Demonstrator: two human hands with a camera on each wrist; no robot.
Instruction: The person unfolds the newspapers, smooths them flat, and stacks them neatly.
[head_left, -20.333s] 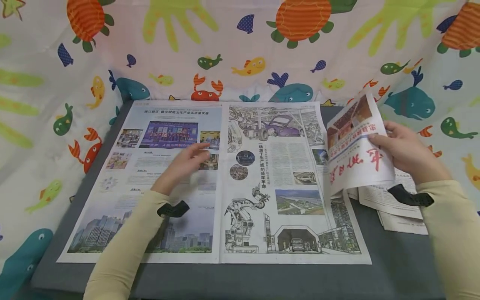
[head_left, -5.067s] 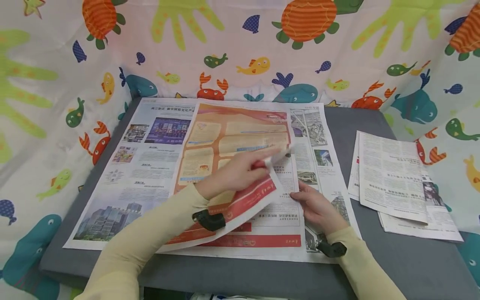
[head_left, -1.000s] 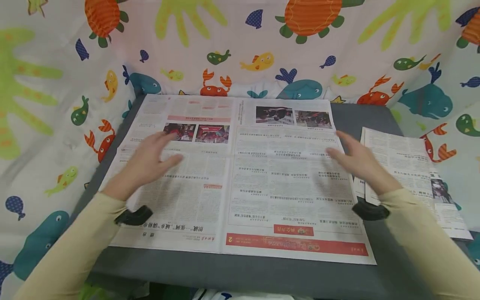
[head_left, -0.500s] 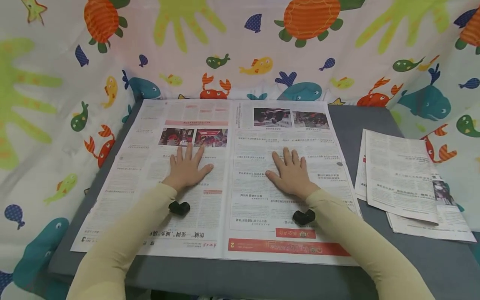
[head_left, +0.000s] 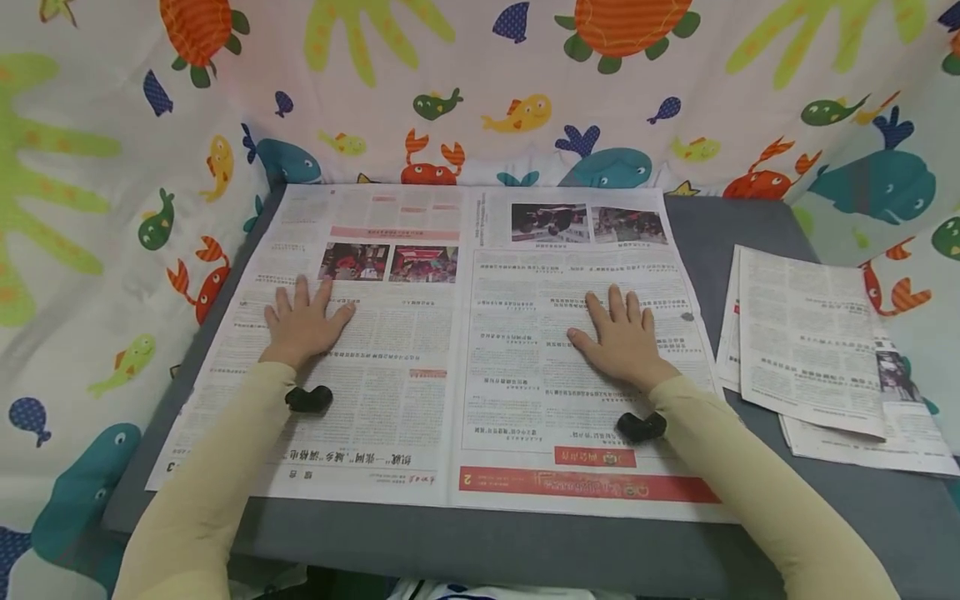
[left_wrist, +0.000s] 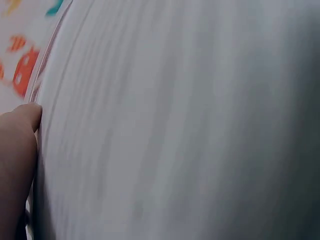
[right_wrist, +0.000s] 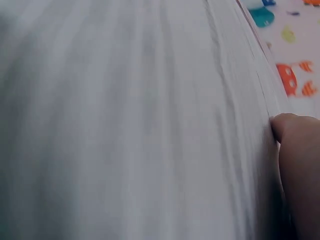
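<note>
A newspaper (head_left: 397,333) lies spread open and flat on the grey table, its centre fold running front to back. On its left page rests my left hand (head_left: 302,329), palm down with the fingers spread, just below two red-toned photos. My right hand (head_left: 621,340) lies flat on the right page, fingers also spread and thumb pointing inward. Both wrist views look low across the blurred newsprint, with the left thumb (left_wrist: 22,130) and the right thumb (right_wrist: 295,140) at the paper's surface.
Several folded newspapers (head_left: 810,342) are stacked on the right side of the grey table (head_left: 480,542). A curtain (head_left: 480,58) printed with sea animals hangs behind and at both sides. Part of a white printed item (head_left: 495,592) shows below the table's front edge.
Earlier a different spread lay here and pages were being turned. Within the last second both hands came down onto the paper; since then the left slid left and the right moved slightly right.
</note>
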